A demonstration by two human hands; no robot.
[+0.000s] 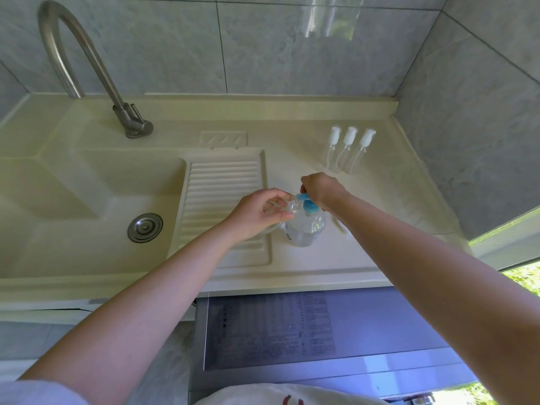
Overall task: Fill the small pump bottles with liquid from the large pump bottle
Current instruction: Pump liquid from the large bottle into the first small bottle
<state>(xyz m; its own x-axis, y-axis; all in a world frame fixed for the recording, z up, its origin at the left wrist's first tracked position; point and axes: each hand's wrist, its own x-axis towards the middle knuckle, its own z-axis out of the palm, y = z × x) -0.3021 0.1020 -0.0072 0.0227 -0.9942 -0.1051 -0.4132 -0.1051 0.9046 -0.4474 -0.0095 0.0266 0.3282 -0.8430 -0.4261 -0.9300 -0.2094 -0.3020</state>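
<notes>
I am mid-fill: my left hand [257, 213] curls round a small pump bottle [282, 206], uncapped, tilting its mouth under the blue spout of the large pump bottle [305, 226], which stands on the tabletop [336, 258] just right of the ribbed drainboard [225, 185]. My right hand [321, 190] sits on the pump head, fingers bent over it. Next, I judge, comes a steady press with the mouth kept aligned. Three more small bottles [347, 150] lie capped at the far right; one loose cap [339, 225] lies beside the large bottle.

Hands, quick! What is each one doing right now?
Left hand: holds a small clear bottle at the spout.
Right hand: presses the large pump bottle's blue pump head.
</notes>
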